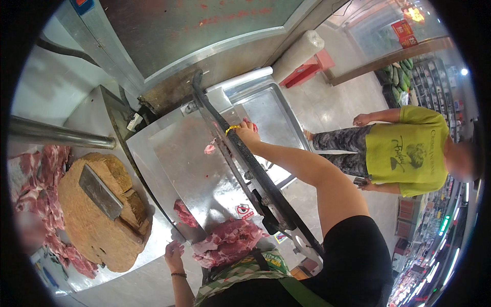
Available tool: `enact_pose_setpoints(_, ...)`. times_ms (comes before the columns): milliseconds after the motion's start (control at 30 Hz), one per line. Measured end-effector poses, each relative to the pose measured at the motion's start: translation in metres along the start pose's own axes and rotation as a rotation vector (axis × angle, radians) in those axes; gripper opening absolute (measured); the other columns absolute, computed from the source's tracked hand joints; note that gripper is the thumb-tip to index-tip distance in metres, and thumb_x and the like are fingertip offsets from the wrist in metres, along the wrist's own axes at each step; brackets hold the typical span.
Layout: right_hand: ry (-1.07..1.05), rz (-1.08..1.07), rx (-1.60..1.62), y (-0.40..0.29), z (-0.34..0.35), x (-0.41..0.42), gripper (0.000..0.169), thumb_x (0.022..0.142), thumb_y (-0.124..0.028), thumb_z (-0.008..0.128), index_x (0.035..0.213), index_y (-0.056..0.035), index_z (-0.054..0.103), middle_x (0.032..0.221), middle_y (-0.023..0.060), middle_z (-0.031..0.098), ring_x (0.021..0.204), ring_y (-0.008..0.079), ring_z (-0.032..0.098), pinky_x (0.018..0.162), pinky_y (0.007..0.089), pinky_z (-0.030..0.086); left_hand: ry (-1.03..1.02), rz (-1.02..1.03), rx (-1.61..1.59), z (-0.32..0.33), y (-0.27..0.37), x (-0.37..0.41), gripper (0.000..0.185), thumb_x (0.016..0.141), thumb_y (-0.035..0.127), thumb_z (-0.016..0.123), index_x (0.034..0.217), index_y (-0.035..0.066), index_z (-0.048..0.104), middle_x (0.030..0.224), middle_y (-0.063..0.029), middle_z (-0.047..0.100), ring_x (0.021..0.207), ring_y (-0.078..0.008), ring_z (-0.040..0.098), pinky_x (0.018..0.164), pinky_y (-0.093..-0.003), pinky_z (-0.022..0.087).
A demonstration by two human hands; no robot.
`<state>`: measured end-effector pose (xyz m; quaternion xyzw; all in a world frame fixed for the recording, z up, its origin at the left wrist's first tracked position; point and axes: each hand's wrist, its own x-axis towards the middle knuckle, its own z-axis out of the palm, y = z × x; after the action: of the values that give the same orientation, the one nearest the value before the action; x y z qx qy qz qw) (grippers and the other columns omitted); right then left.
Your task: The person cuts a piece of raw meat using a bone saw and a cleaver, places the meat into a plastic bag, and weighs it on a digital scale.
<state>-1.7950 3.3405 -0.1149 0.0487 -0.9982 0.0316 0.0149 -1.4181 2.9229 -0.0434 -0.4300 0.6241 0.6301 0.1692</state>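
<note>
My right hand (248, 135) reaches across a black ribbed bar (268, 174) on the steel machine, with its fingers around a small piece of raw meat (251, 124). A yellow tie is wrapped around the bar beside that hand. My left hand (175, 250) hangs empty near the steel table's lower edge, fingers loosely apart. Right of it, a large piece of raw meat (230, 241) lies against my apron. A smaller strip of meat (185, 213) rests on the steel surface (180, 153) just above. A pale scrap (210, 147) lies near the bar.
To the left, a cleaver blade (100, 192) lies on a round wooden chopping block (92, 238), beside more raw meat (53, 192). A steel tray (285, 111) adjoins the machine. At the right, a person in a yellow-green shirt (410, 151) stands facing the counter. A red stool (307, 69) stands behind.
</note>
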Motion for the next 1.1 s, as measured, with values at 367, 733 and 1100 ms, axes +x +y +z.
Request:
enact_pose_setpoints(367,-0.388,0.354,0.786,0.039,-0.055,0.02,0.026,0.078,-0.022,0.075,0.088,0.0019,0.071,0.079,0.0101,0.071,0.078,0.0197,0.067,0.066,0.0343,0.052,-0.007,0.016,0.0,-0.008,-0.005,0.005,0.026,0.097,0.008,0.055,0.121,0.002,0.06,0.105,-0.009,0.066,0.09,-0.0182,0.067,0.075,-0.027,0.054)
enact_pose_setpoints(733,-0.331,0.514,0.97,0.063,-0.105,0.01,0.031,0.078,-0.025,0.075,0.081,0.0058,0.071,0.07,0.0103,0.068,0.065,0.0148,0.065,0.059,0.0357,0.052,-0.021,-0.019,0.001,-0.01,-0.008,0.006,0.026,0.095,0.007,0.054,0.12,0.002,0.06,0.104,-0.0076,0.065,0.088,-0.017,0.067,0.073,-0.0263,0.054)
enact_pose_setpoints(1100,-0.155,0.108,0.484,0.012,-0.352,0.013,0.031,0.078,-0.025,0.072,0.089,0.004,0.07,0.075,0.0214,0.069,0.072,0.027,0.072,0.067,0.0383,0.055,-0.129,0.239,-0.053,0.009,-0.001,0.027,0.018,0.097,0.01,0.06,0.114,0.005,0.062,0.094,-0.0004,0.064,0.087,-0.0125,0.066,0.071,-0.0249,0.054)
